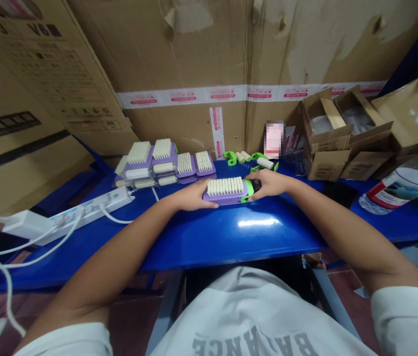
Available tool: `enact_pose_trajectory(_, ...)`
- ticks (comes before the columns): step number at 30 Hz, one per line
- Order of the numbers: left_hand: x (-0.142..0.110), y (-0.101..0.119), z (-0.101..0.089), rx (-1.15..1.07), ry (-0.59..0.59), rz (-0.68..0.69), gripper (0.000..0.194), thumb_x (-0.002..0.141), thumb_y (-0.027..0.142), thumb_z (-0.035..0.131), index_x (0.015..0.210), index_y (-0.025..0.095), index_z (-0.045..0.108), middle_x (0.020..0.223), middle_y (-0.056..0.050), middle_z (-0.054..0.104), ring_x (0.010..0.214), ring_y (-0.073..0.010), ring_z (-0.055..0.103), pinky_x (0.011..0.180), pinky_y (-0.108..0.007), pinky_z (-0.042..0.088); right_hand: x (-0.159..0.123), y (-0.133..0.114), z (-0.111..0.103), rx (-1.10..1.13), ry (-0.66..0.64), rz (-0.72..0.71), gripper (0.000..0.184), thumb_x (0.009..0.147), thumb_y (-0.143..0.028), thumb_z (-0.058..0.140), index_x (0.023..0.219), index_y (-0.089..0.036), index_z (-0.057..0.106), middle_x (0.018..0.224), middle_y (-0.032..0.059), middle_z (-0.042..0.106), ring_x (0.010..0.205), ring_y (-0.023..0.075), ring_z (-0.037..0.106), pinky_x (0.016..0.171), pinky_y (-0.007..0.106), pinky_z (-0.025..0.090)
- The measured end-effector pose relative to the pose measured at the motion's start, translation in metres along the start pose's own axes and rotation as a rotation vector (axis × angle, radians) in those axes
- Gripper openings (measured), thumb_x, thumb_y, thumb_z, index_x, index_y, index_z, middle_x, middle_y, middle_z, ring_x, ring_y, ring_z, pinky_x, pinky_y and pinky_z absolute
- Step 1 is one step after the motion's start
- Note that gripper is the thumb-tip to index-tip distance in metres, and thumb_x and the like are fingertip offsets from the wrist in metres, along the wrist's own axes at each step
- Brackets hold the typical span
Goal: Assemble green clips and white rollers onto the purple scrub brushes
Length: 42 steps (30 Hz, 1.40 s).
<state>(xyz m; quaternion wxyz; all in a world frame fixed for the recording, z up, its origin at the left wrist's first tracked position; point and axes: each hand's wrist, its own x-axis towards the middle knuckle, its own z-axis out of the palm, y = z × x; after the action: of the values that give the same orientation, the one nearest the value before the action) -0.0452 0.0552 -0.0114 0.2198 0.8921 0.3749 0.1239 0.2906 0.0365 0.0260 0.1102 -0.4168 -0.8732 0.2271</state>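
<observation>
A purple scrub brush [226, 189] with rows of off-white bristles lies bristle side up on the blue table's top. Its left end is gripped by my left hand [196, 195], thumb along the near side. At the other end sits a bright green plastic piece [247, 191], and my right hand [270, 183] has thumb and fingers curled around it. Behind my right hand lie loose green parts [230, 158] and white rollers [265, 163]. More purple brushes [163, 150] are piled beyond my left hand, some with white rollers at their ends.
A white power strip [90, 207] with plugged-in cables lies at the left. Small open cardboard boxes [327, 133] stand at the right, near a tilted clear plastic bottle [397, 188]. Large cardboard [201, 54] walls off the back. The table's near edge [231, 262] faces my body.
</observation>
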Motion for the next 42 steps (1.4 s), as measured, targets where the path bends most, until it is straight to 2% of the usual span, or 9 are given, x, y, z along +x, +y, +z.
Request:
enact_pose_trajectory(6,0.0003,-0.0021,-0.0001,0.016,-0.01,0.029,0.099,0.077,0.07,0.08,0.156,0.022,0.045,0.161,-0.019,0.055,0.149,-0.0409,0.053,0.126,-0.057,0.04,-0.0003,0.0006,-0.0003,0.0,0.006,-0.007,0.081,0.068,-0.058,0.09,0.13,-0.009,0.074,0.091,0.0075,0.077,0.075,0.0227,0.067,0.069,0.032,0.049)
enact_pose_trajectory(14,0.0005,0.0012,-0.0002,0.014,-0.021,-0.014,0.103,0.076,0.071,0.08,0.157,0.018,0.044,0.163,-0.022,0.052,0.151,-0.0424,0.05,0.127,-0.059,0.038,0.0001,0.0012,0.0006,0.005,0.004,-0.014,0.075,0.069,-0.058,0.09,0.125,-0.01,0.075,0.084,0.0048,0.074,0.073,0.0219,0.065,0.066,0.031,0.046)
enact_pose_trajectory(21,0.0005,-0.0008,-0.0001,-0.001,-0.008,0.017,0.099,0.076,0.07,0.081,0.155,0.021,0.047,0.161,-0.02,0.055,0.148,-0.0412,0.054,0.126,-0.057,0.04,-0.0001,-0.0015,0.0006,0.015,-0.004,-0.023,0.07,0.07,-0.058,0.088,0.119,-0.01,0.075,0.082,0.0038,0.072,0.071,0.0214,0.063,0.065,0.031,0.044)
enact_pose_trajectory(28,0.0007,-0.001,0.0006,0.011,0.002,0.018,0.099,0.076,0.071,0.081,0.154,0.021,0.047,0.161,-0.02,0.055,0.148,-0.043,0.054,0.126,-0.06,0.041,-0.0004,-0.0012,0.0006,0.018,0.004,-0.045,0.067,0.07,-0.058,0.088,0.119,-0.013,0.077,0.085,0.0042,0.074,0.072,0.0202,0.063,0.066,0.03,0.044)
enact_pose_trajectory(34,-0.0001,0.0007,-0.0004,0.026,-0.004,0.016,0.099,0.076,0.072,0.08,0.154,0.021,0.048,0.16,-0.018,0.057,0.147,-0.0411,0.055,0.126,-0.055,0.043,0.0002,-0.002,0.0008,0.031,0.003,-0.048,0.067,0.07,-0.058,0.088,0.117,-0.012,0.076,0.084,0.0039,0.074,0.07,0.0197,0.062,0.066,0.03,0.043)
enact_pose_trajectory(42,-0.0006,0.0035,-0.0006,0.028,-0.003,-0.005,0.099,0.075,0.07,0.081,0.154,0.02,0.048,0.16,-0.019,0.056,0.15,-0.043,0.052,0.126,-0.057,0.041,0.001,-0.0003,0.0019,0.033,0.007,-0.039,0.066,0.069,-0.057,0.089,0.116,-0.012,0.076,0.083,0.0037,0.072,0.07,0.0201,0.062,0.066,0.031,0.043)
